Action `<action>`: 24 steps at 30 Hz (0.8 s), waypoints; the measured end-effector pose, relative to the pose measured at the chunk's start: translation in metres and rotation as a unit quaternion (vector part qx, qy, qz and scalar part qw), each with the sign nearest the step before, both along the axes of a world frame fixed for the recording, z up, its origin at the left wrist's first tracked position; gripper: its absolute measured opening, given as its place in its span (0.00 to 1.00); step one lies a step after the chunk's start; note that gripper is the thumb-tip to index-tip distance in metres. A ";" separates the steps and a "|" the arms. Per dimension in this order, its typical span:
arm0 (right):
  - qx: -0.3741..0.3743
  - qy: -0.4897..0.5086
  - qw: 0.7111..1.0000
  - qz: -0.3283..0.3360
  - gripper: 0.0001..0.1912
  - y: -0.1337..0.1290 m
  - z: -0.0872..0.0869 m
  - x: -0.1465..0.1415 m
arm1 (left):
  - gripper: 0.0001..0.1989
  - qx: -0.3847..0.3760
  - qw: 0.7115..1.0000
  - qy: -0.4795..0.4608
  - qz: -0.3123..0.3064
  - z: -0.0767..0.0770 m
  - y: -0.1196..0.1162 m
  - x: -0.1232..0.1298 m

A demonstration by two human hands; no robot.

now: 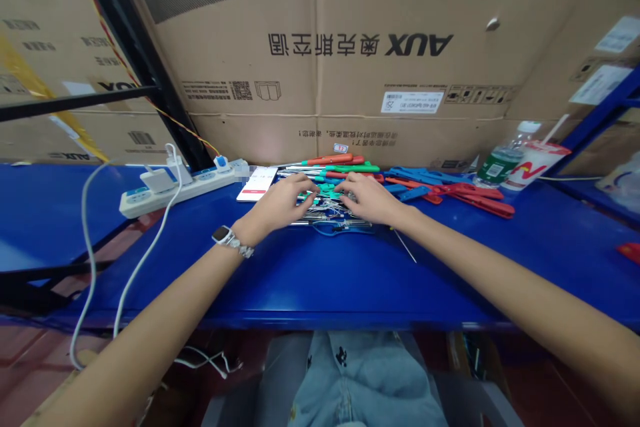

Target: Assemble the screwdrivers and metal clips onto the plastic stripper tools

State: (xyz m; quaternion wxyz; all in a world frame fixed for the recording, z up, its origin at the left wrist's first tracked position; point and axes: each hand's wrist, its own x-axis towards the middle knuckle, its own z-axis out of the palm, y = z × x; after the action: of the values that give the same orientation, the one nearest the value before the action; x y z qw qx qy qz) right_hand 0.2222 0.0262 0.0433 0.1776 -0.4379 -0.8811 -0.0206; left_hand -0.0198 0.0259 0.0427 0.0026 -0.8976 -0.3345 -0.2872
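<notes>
My left hand (287, 200) reaches into the left side of a pile of small green, white and metal parts (329, 203). Its fingers are bent and apart, touching the heap. Opposite it, my right hand (370, 199) rests over the pile's right side, fingers curved and spread. Neither hand visibly grips anything, though some fingertips are hidden among the parts. Behind the hands lie long orange and green handled pieces (333, 160). Thin metal rods and a blue wire (335, 232) lie at the pile's near side. A phone with a lit screen (257, 184) lies beside my left hand.
Right of the pile lie red plastic pieces (480, 199) and blue ones (425, 177). A green-labelled bottle (503, 160) and a paper cup with straw (535, 163) stand behind them. A white power strip (200, 185) lies left. A large cardboard box (340, 0) walls the blue table's (320, 280) back.
</notes>
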 end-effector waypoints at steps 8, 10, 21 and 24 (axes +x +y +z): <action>-0.058 -0.086 0.995 -0.013 0.05 0.040 0.013 -0.016 | 0.12 -0.026 0.998 -0.062 0.010 -0.018 0.008 0.009; -0.055 -0.085 0.995 0.001 0.05 0.044 0.011 -0.014 | 0.12 -0.040 0.997 -0.068 0.006 -0.021 0.003 0.006; -0.087 0.169 0.981 0.040 0.04 0.032 0.013 -0.005 | 0.08 -0.027 0.989 -0.142 -0.006 -0.018 -0.003 0.011; -0.150 0.292 0.942 0.062 0.04 0.022 0.012 -0.005 | 0.10 -0.020 0.986 -0.168 -0.004 -0.019 -0.005 0.013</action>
State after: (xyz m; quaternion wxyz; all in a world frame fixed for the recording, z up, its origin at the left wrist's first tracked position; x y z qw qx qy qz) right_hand 0.2174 0.0482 0.0551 0.3603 -0.3910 -0.8086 0.2521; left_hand -0.0064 0.0213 0.0233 -0.0731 -0.8379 -0.3319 -0.4270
